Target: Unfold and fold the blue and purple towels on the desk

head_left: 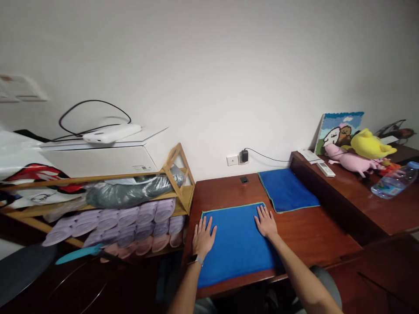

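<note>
A blue towel (234,246) with a green edge lies spread flat on the brown wooden table (219,192). My left hand (203,237) rests flat on its left side, fingers spread, with a watch on the wrist. On the towel's far right corner lies my right hand (266,221), also flat with fingers apart. Neither hand grips anything. Beyond my right hand, a second blue towel (291,189), darker and green-edged, lies on the table close to the wall.
To the left stands a wooden rack (185,196) with several lilac slippers (147,212) and a white box (98,159). The raised surface at right holds a remote (325,169), a pink plush toy (350,161) and a plastic bottle (393,183). A black plug (245,155) sits in the wall.
</note>
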Demonstrator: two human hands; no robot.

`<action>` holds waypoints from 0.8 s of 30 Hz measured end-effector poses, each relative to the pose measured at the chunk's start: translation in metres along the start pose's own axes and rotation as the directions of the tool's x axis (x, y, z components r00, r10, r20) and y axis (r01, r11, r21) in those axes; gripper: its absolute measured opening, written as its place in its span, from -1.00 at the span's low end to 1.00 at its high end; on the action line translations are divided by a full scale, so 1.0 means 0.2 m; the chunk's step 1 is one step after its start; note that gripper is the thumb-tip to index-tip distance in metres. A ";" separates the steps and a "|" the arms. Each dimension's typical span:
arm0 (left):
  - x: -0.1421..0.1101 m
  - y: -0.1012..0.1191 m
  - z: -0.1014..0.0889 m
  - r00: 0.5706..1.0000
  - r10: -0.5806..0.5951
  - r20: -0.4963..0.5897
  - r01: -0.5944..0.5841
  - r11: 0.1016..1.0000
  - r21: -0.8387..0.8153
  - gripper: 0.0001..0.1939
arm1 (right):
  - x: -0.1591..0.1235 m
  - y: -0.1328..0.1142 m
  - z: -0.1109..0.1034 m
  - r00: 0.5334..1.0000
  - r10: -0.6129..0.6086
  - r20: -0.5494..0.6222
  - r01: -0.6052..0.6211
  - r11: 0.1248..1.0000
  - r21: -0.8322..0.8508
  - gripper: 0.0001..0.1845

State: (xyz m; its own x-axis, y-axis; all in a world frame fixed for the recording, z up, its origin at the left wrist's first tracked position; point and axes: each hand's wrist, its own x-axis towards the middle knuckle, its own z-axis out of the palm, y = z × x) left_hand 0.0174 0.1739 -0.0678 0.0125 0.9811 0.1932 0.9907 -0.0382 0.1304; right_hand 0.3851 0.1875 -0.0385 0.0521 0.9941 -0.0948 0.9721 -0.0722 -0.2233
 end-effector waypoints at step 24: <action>0.26 -0.07 0.04 0.989 0.137 0.048 -0.135 0.990 -0.046 -0.30 | 0.18 0.01 0.01 0.993 -0.114 -0.028 0.114 0.993 -0.004 -0.24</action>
State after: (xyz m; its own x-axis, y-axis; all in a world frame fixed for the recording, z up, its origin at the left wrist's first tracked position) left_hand 0.0061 0.2264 -0.0675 0.1549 0.9746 0.1620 0.9727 -0.1791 0.1475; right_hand 0.3890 0.2229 -0.0448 -0.0525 0.9978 -0.0413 0.9726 0.0417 -0.2285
